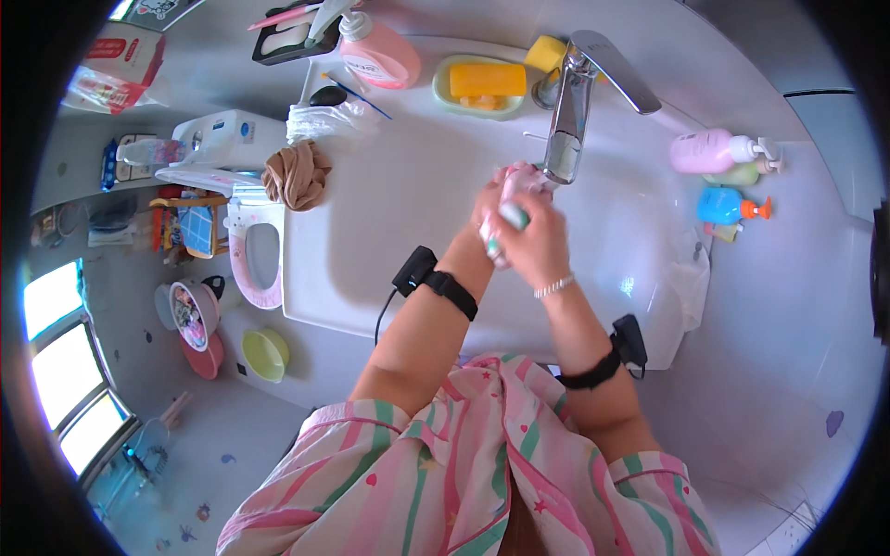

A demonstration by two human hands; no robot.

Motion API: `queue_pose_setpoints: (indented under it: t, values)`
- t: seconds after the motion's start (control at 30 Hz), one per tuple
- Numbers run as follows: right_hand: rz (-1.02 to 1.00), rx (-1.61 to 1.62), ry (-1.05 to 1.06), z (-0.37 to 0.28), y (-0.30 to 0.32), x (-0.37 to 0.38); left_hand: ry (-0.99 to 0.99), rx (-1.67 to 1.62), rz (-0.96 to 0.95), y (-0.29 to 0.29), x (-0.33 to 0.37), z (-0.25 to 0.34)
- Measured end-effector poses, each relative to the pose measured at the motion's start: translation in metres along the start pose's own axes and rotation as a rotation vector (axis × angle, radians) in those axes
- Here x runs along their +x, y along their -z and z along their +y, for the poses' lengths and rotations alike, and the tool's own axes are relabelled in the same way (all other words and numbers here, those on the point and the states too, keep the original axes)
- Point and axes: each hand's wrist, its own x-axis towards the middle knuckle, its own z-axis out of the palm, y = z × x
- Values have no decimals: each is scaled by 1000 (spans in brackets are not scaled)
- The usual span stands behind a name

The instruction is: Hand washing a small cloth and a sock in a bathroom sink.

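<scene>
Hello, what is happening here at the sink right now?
A person in pink striped pyjamas stands at a white sink. Both hands are together under the chrome faucet: the left hand and the right hand hold a small pink and white item with a green part; what it is cannot be told. A yellow soap bar lies in its dish behind, and pump bottles stand to the right.
</scene>
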Motion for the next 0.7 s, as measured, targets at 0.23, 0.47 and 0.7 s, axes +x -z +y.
queue_pose_setpoints:
  t: [0.23,0.47,0.7]
  values:
    - [28,137,-360,61,11,50,1,175,162,-6,-14,1]
    - [-20,-57,-184,12,-4,17,25,76,139,-13,-21,10]
    - [-297,784,-743,97,44,39,-71,345,267,-4,-12,26]
